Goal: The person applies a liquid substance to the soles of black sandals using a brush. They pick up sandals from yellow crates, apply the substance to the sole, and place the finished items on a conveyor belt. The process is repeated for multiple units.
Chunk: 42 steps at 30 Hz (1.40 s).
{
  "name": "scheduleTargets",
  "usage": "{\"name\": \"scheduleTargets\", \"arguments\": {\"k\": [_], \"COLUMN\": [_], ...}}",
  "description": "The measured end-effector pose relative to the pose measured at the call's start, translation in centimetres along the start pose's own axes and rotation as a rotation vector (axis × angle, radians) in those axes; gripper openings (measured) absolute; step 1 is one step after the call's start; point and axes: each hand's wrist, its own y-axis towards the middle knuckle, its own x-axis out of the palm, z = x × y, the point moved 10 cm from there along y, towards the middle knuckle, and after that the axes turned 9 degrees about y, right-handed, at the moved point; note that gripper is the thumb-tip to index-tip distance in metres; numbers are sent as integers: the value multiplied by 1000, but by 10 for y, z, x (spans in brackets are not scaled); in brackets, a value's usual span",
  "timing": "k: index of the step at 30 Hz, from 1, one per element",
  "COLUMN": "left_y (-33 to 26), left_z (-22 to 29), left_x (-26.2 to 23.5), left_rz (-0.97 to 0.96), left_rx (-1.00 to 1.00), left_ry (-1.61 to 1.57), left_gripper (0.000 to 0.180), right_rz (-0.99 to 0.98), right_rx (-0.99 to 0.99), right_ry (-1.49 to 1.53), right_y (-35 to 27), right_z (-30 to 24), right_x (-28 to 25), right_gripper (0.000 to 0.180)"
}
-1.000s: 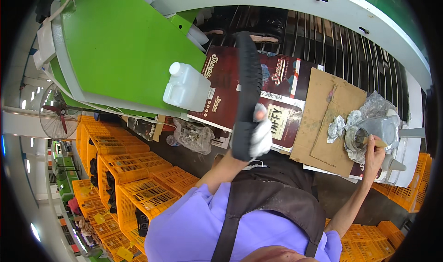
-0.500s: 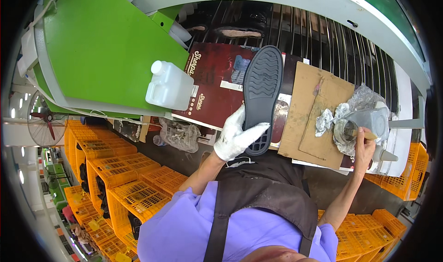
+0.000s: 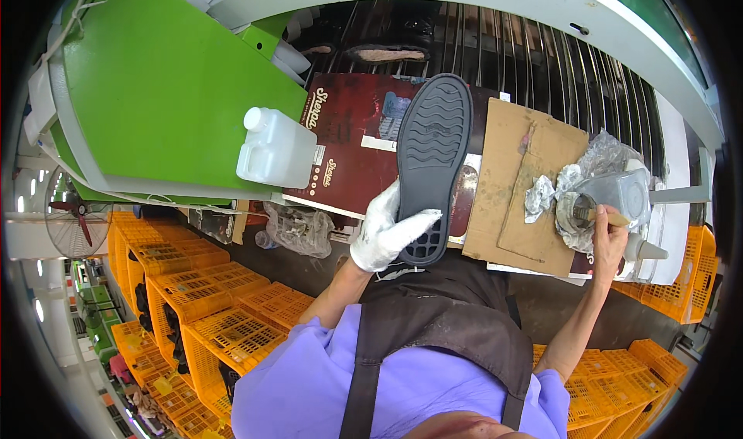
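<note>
My left hand point(image 3: 387, 230), in a white glove, grips the heel end of a dark grey shoe sole point(image 3: 437, 129). The sole's wavy tread faces up and its toe points away from me. To the right, my bare right hand point(image 3: 609, 238) pinches the pale wooden handle of what looks like a brush point(image 3: 615, 218). Its tip reaches into a small round cup point(image 3: 574, 211) with crumpled foil-like wrapping around it; the bristles cannot be made out clearly. Beneath the sole lies a dark red printed box panel point(image 3: 352, 160).
A white plastic jug point(image 3: 277, 149) stands left, beside a green machine housing point(image 3: 178, 91). Brown cardboard point(image 3: 503, 191), crumpled foil point(image 3: 539, 198), a clear container point(image 3: 619, 191) and a nozzle bottle point(image 3: 646, 250) lie right. Metal rollers point(image 3: 542, 60) run behind; orange crates point(image 3: 232, 331) stand below.
The view has shifted slightly. My left hand still holds the sole, now a little nearer and further left. My right hand stays at the cup with the wooden handle.
</note>
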Motion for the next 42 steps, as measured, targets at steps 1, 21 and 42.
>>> {"name": "scheduleTargets", "arguments": {"k": [1, 21, 42], "left_y": [0, 37, 50], "left_z": [-1, -100, -113], "left_x": [0, -43, 5], "left_rz": [-7, 189, -29], "left_rx": [-13, -102, -179], "left_ry": [-5, 981, -664], "left_gripper": [48, 65, 50], "right_rz": [1, -83, 184], "right_rx": [-2, -39, -51], "right_ry": [7, 6, 42], "right_y": [0, -4, -36], "right_z": [0, -13, -41], "right_x": [0, 9, -23], "right_gripper": [28, 21, 15]}}
